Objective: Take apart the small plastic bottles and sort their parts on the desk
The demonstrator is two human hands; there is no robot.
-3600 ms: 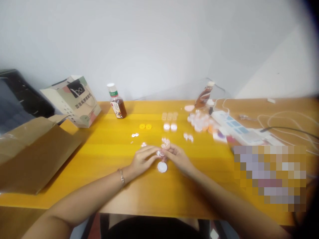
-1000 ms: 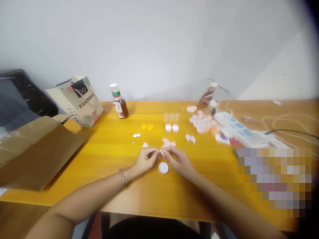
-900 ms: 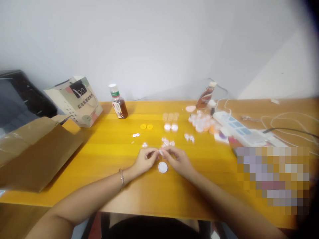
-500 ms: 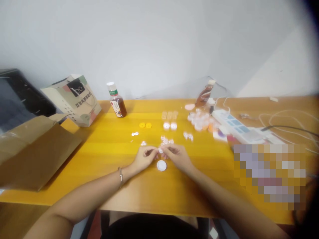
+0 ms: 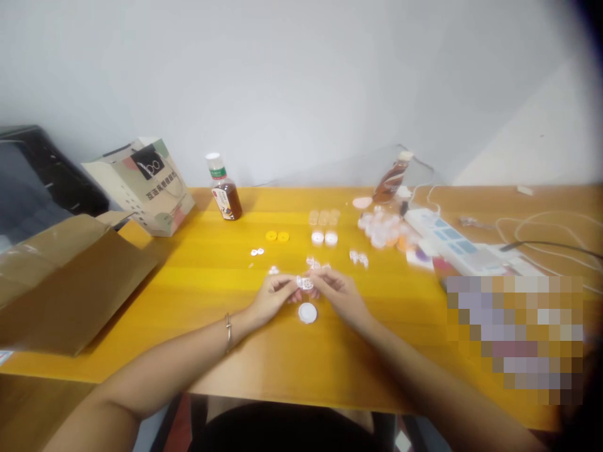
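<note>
My left hand (image 5: 273, 296) and my right hand (image 5: 338, 294) meet above the table, each pinching small white plastic parts (image 5: 306, 284) between thumb and fingers. The piece on the right has a round, spoked-looking face; whether the pieces are joined I cannot tell. Just below the fingertips lies a white round disc (image 5: 308, 312). Behind my hands sits a loose group of small white parts (image 5: 313, 262), partly hidden by my right hand. A few tiny white pieces (image 5: 274, 270) rest near my left fingers.
Farther back are two yellow discs (image 5: 277, 236), white round caps (image 5: 325, 238), clear containers (image 5: 324, 218) and more white parts (image 5: 358, 258). A cardboard box (image 5: 70, 289), paper bag (image 5: 148, 188) and bottle (image 5: 225, 194) stand left. Right are another bottle (image 5: 392, 181) and a power strip (image 5: 443, 235).
The white parts between my fingertips show more now, with a round, spoked-looking face turned into view. My hands stay close together over the same spot, and the view has shifted slightly.
</note>
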